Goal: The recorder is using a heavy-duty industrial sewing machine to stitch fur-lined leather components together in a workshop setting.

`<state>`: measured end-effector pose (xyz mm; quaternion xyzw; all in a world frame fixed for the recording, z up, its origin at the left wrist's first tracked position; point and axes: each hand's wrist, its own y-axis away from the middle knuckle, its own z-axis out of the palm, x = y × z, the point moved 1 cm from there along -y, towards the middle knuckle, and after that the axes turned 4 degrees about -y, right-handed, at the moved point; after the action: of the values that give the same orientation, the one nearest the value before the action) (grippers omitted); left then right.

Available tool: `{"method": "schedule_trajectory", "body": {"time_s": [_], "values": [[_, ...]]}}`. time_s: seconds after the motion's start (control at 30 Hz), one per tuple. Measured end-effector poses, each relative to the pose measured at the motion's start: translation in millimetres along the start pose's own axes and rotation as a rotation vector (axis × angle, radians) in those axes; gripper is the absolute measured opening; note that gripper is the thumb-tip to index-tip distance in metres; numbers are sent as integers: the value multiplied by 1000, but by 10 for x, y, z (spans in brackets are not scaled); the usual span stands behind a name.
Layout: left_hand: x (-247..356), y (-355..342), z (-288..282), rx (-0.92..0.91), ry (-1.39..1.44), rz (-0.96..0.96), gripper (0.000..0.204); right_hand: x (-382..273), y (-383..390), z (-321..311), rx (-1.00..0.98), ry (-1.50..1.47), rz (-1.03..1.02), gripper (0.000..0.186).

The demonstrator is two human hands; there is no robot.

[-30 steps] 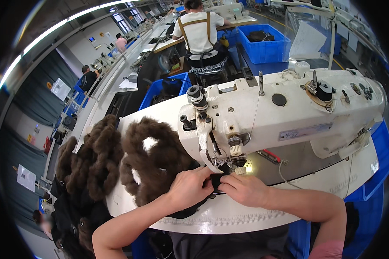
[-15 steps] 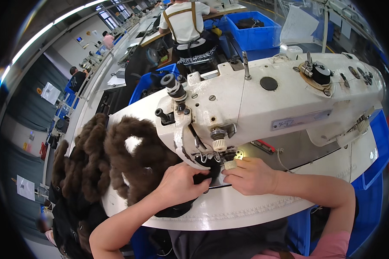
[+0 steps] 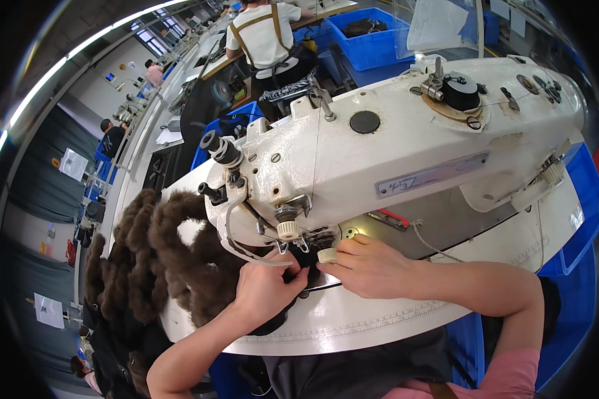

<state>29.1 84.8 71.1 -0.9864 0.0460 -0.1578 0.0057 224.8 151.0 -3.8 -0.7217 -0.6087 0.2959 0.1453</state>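
Observation:
A white sewing machine (image 3: pixel 339 173) spans the view, its needle area in front of me. My left hand (image 3: pixel 265 287) is closed on black fabric (image 3: pixel 276 322) left of the needle, thumb and fingertips pressed together. That fabric adjoins brown fluffy fur trim (image 3: pixel 209 276), which lies on the white table under my left wrist. My right hand (image 3: pixel 373 269) is pinched close beside the cream knob (image 3: pixel 327 255) at the needle. Whatever sits between its fingertips is hidden. The needle tip and the presser foot are mostly covered by the machine head and my fingers.
More brown fur trim (image 3: pixel 136 256) and black cloth hang at the table's left. A red-handled tool (image 3: pixel 389 218) lies on the metal bed beside a pale cord (image 3: pixel 424 243). Blue bins (image 3: pixel 369 56) stand behind and at the right. A person in a white top (image 3: pixel 266 33) sits ahead.
My view has shifted, so the machine appears farther left. Both hands stay by the needle, closed, with the left fingertips still at the black fabric.

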Motion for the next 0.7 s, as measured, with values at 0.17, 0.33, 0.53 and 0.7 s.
{"method": "schedule_trajectory", "body": {"time_s": [0.17, 0.33, 0.53, 0.7], "values": [[59, -11, -36, 79, -60, -122, 15, -21, -4, 56, -14, -20, 43, 32], [18, -24, -73, 20, -116, -14, 10, -66, -32, 40, -23, 3, 62, 34], [135, 2, -34, 104, -277, 167, 8, -114, -48, 84, -1, 10, 101, 36], [216, 58, 51, 113, -418, 195, 10, -137, -81, 50, -58, 17, 85, 39]]}}
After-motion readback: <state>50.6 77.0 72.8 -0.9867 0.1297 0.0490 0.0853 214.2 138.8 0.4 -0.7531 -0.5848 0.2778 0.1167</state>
